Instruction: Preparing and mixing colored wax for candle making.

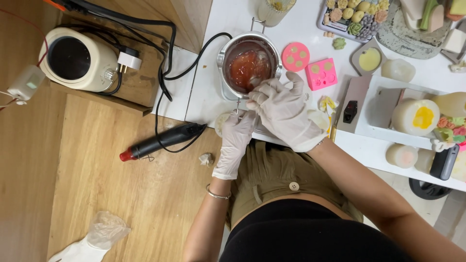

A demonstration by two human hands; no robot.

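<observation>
A round metal pot [224,53] of reddish molten wax stands on the white table. My right hand [284,109], in a white glove, is curled at the pot's near rim, its fingertips pinching something small that I cannot make out. Just below it my left hand [236,138], also gloved, grips the pot's thin metal handle near the table's front edge. A small white cup [221,121] sits partly hidden under my left hand.
A black heat tool with a red tip [162,140] lies on the wooden surface to the left, its cable running up. A cream round appliance [77,59] sits far left. Pink moulds [320,73], white candles [415,116] and wax flowers crowd the right. A crumpled glove [104,230] lies bottom left.
</observation>
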